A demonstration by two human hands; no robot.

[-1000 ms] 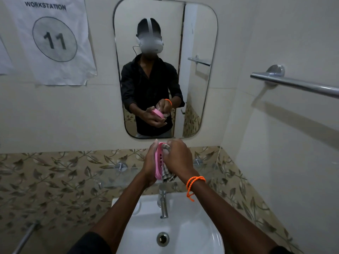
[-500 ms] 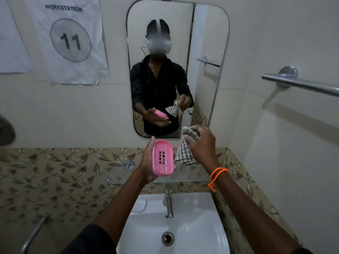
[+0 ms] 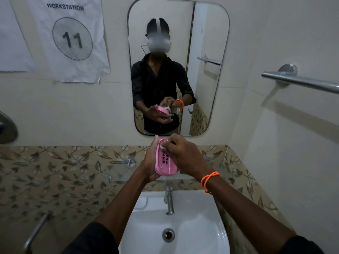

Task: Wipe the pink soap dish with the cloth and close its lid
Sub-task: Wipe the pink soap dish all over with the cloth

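Note:
The pink soap dish (image 3: 166, 163), oval with a grid of drain slots, is held up over the sink with its inside facing me. My left hand (image 3: 151, 162) grips it from the left and behind. My right hand (image 3: 183, 155) holds the bunched checked cloth (image 3: 162, 144) and presses it into the far end of the dish. Most of the cloth is hidden under my right hand. No lid shows in this view.
A white sink (image 3: 176, 226) with a chrome tap (image 3: 169, 200) lies below the hands. A glass shelf (image 3: 119, 173) runs along the leaf-patterned tiles. The mirror (image 3: 178, 66) hangs ahead, a chrome towel bar (image 3: 300, 81) on the right wall.
My right hand, which had pulled away to the right with the cloth half a second ago, has come back onto the dish. The cloth now presses into its far end.

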